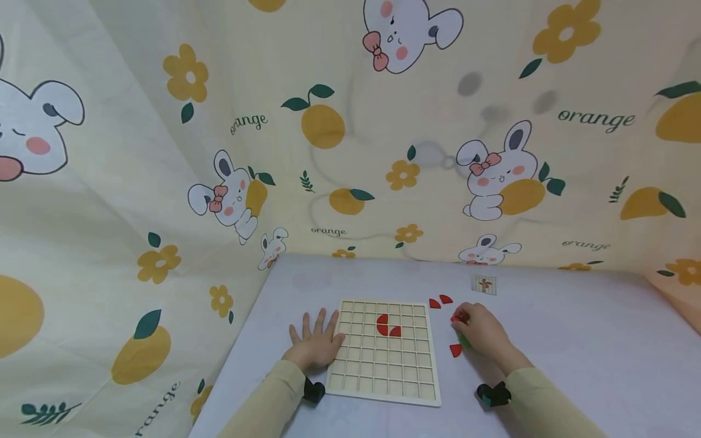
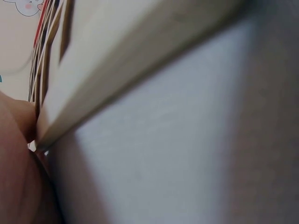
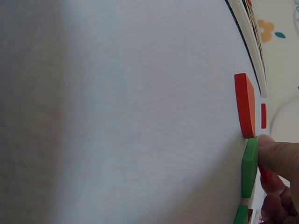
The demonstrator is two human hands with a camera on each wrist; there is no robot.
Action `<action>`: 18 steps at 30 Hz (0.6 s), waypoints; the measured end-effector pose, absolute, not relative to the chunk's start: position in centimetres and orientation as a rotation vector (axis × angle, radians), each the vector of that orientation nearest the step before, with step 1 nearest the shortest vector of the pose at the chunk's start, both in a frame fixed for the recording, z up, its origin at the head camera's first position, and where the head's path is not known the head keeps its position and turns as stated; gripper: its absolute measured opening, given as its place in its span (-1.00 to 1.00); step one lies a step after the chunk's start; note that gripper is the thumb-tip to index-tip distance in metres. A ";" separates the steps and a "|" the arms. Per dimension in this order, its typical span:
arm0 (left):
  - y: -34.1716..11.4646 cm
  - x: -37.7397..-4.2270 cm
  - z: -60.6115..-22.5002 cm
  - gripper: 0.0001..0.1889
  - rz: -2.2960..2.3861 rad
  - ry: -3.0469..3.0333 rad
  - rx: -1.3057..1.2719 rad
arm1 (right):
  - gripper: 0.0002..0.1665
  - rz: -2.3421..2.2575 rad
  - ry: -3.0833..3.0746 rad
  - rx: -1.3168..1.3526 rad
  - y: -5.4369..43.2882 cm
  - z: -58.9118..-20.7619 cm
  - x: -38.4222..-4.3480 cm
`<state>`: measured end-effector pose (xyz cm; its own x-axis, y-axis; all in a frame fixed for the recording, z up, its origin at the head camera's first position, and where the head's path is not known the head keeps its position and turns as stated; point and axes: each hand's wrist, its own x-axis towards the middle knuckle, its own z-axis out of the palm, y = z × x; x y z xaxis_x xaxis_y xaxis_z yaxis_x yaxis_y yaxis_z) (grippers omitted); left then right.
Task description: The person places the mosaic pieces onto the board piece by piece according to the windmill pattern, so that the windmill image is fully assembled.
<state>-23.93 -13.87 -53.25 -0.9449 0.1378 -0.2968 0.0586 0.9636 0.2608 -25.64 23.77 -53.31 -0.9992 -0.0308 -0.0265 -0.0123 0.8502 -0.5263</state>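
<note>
My left hand (image 1: 314, 345) lies with spread fingers at the left edge of a pale wooden grid board (image 1: 383, 399), its thumb overlapping the rim. Three red quarter-circle pieces (image 1: 395, 331) sit in the board's upper middle cells. Right of the board, my right hand (image 1: 482, 331) pinches a red piece (image 1: 456, 318) between thumb and fingers; the fingers partly hide it. Under that hand shows a green piece (image 1: 465, 342), and a loose red quarter-circle (image 1: 456, 350) lies just nearer. In the right wrist view, the thumb is right at the green piece (image 3: 250, 168).
Two more red quarter-circles (image 1: 446, 299) lie off the board's upper right corner. Farther back is a small card (image 1: 484, 284) with a flower-like pattern on a grid. A curtain (image 1: 356, 201) printed with rabbits and oranges stands behind and left of the white table (image 1: 575, 340).
</note>
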 end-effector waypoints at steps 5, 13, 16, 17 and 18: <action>-13.5 -24.0 -53.3 -0.33 0.367 2.789 0.142 | -0.70 -0.873 2.983 -0.016 24.2 -53.4 -25.3; -13.4 -24.2 -53.7 -0.31 0.388 2.786 0.136 | -0.80 -0.985 2.969 0.030 23.9 -52.9 -24.5; -13.6 -24.1 -53.9 -0.31 0.397 2.793 0.140 | -0.81 -1.118 2.918 0.061 23.3 -52.7 -24.0; -13.7 -24.1 -54.0 -0.31 0.398 2.797 0.141 | -0.81 -1.161 2.901 0.067 23.0 -52.7 -23.9; -13.8 -24.1 -54.1 -0.31 0.394 2.801 0.143 | -0.81 -1.204 2.886 0.070 22.7 -52.6 -23.8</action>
